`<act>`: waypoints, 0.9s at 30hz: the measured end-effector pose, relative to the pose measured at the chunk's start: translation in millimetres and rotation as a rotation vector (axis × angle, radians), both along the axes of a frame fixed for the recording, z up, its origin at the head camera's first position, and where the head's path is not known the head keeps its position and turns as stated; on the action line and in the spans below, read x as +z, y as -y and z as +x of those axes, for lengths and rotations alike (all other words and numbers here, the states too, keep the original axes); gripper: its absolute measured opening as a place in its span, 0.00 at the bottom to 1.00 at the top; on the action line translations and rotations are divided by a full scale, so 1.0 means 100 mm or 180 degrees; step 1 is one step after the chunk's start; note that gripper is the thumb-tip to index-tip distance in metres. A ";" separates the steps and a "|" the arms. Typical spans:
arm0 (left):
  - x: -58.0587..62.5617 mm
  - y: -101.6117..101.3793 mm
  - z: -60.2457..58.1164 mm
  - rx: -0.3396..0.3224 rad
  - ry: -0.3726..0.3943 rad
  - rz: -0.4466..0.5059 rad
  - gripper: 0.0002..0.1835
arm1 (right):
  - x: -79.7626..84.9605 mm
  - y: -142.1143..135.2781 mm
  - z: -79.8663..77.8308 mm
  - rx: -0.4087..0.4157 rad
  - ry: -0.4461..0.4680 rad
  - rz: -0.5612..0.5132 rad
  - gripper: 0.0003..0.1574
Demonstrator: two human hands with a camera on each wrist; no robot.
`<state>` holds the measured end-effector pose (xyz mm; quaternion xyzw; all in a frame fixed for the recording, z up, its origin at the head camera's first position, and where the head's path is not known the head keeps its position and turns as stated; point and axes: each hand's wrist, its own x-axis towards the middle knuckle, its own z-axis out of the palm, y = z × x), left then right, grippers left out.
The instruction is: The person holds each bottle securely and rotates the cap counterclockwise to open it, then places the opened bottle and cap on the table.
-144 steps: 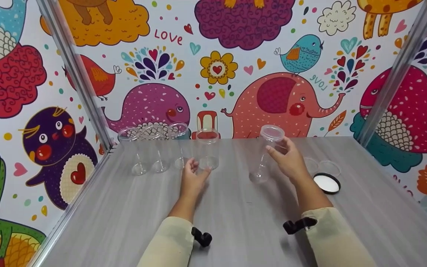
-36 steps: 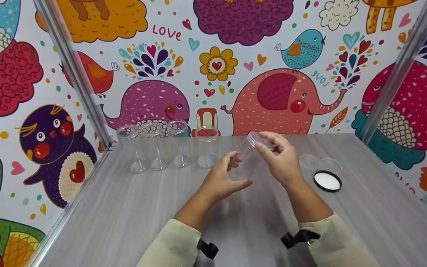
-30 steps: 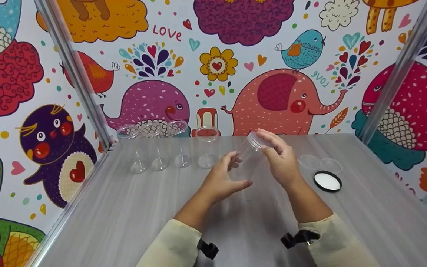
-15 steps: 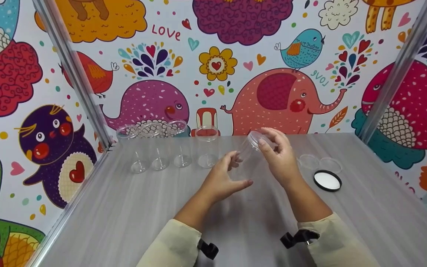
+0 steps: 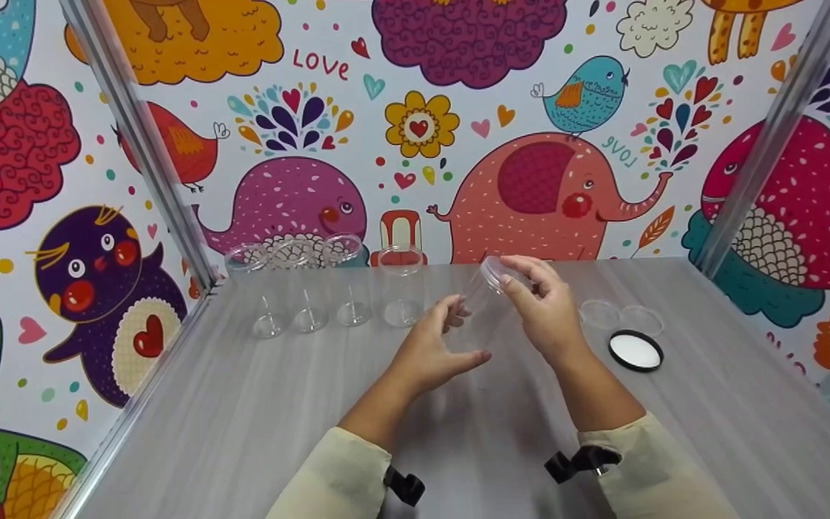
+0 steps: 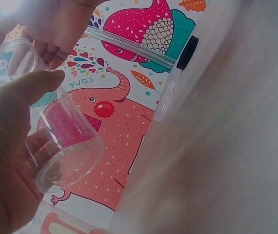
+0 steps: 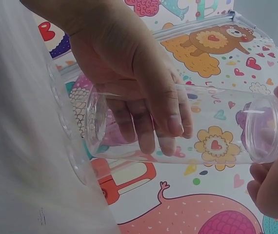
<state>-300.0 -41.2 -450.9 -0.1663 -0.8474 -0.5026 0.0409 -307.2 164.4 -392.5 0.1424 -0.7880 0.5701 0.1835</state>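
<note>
A clear plastic jar [image 5: 478, 317] is held tilted over the table between both hands, its lidded end up. My left hand [image 5: 424, 349] grips its body, thumb on one side and fingers round the other. My right hand [image 5: 550, 306] pinches the clear screw lid [image 5: 494, 272] at the rim with thumb and fingers. In the right wrist view, the jar [image 7: 212, 105] lies across the picture, see-through and with nothing inside, the left hand's fingers [image 7: 141, 126] showing round it. Its round base [image 6: 73, 168] faces the left wrist camera.
Several clear jars [image 5: 308, 303] stand upright in a row at the back left, a further jar [image 5: 403, 299] closest to the hands. At the right lie two clear lids [image 5: 642, 321] and a black-rimmed white lid [image 5: 635, 351]. Metal posts [image 5: 143, 155] and printed walls enclose the grey table [image 5: 242, 425].
Since the oldest frame, my left hand has moved right and taken hold of the jar's body, and the jar has tilted. More recently, the right fingers shift back and forth on the lid.
</note>
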 end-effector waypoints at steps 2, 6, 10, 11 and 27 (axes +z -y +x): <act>0.00 0.00 0.01 0.0005 0.0015 -0.0018 0.51 | 0.00 0.00 0.00 0.0090 -0.0035 -0.0069 0.21; 0.00 0.01 0.01 0.0003 0.0017 -0.0041 0.52 | 0.00 0.01 0.02 0.0213 -0.0078 -0.0115 0.26; 0.00 0.01 -0.01 -0.0011 0.0011 -0.0028 0.52 | 0.01 0.01 0.04 0.0274 -0.0035 -0.0125 0.31; 0.00 0.02 -0.01 -0.0014 0.0008 -0.0028 0.52 | 0.01 0.01 0.05 0.0280 -0.0025 -0.0125 0.32; -0.03 0.00 -0.03 -0.0045 -0.0048 0.0015 0.51 | 0.03 0.01 0.00 -0.0225 0.0138 0.0094 0.30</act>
